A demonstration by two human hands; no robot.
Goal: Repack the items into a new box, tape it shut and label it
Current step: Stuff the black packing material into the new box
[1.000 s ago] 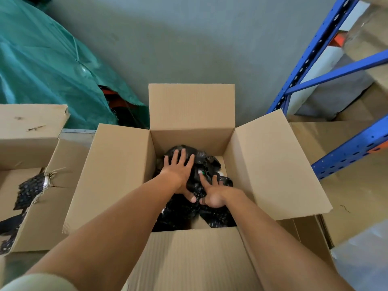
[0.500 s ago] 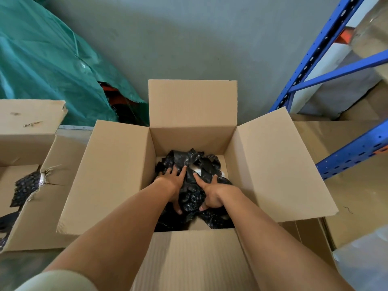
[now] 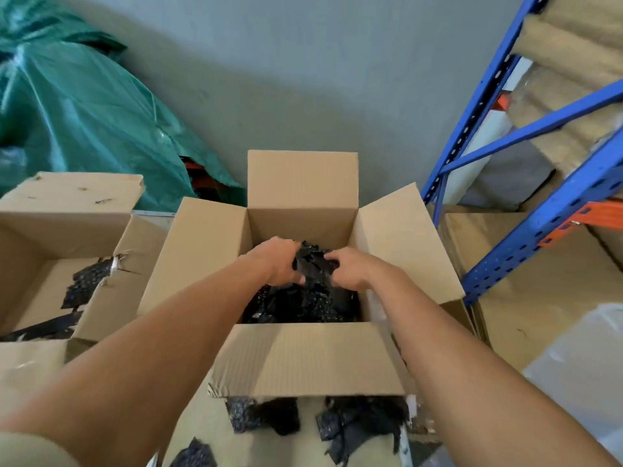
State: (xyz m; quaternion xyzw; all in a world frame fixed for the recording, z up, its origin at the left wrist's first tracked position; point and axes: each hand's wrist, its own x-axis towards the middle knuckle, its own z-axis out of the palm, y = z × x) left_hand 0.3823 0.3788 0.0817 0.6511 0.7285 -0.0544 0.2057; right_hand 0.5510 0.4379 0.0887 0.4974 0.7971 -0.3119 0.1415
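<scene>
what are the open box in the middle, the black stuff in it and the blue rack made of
Open box: corrugated cardboard, matt brown; fluting ribs show on the near flap.
Black packets: likely thin plastic film, glossy, crumpled with glints; possibly bubble-lined, hard to tell.
Blue rack: probably painted metal, smooth, with punched hole rows.

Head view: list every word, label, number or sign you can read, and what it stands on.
None readable. The open brown cardboard box, torn brown cardboard box, blue metal rack and green tarpaulin show no print; the black plastic packets are too blurred to tell.
</scene>
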